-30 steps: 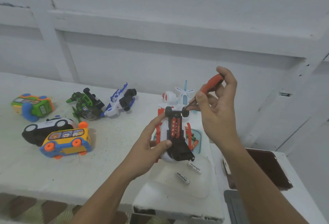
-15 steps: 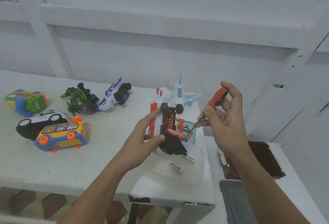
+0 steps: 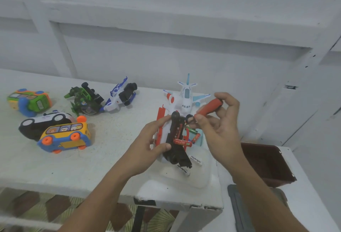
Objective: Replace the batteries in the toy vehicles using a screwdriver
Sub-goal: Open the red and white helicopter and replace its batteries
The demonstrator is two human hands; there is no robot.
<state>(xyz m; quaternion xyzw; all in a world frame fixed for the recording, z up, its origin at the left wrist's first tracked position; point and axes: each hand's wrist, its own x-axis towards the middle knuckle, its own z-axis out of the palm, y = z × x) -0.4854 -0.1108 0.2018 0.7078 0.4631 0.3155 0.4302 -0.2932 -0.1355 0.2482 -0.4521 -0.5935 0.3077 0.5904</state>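
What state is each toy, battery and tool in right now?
Held toy vehicle, underside up, battery bay open, gripped by left hand.
Red battery, lying loose across the bay.
Screwdriver, pinched in right hand, tip hidden.
White batteries, lying loose.
Airplane, upright.
Yellow bus, tipped onto its side.

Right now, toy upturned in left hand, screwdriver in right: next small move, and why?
Probably pry the red battery out with the screwdriver: it lies crosswise, half out of the toy that the left hand grips, and the right hand pinches the tool close above.
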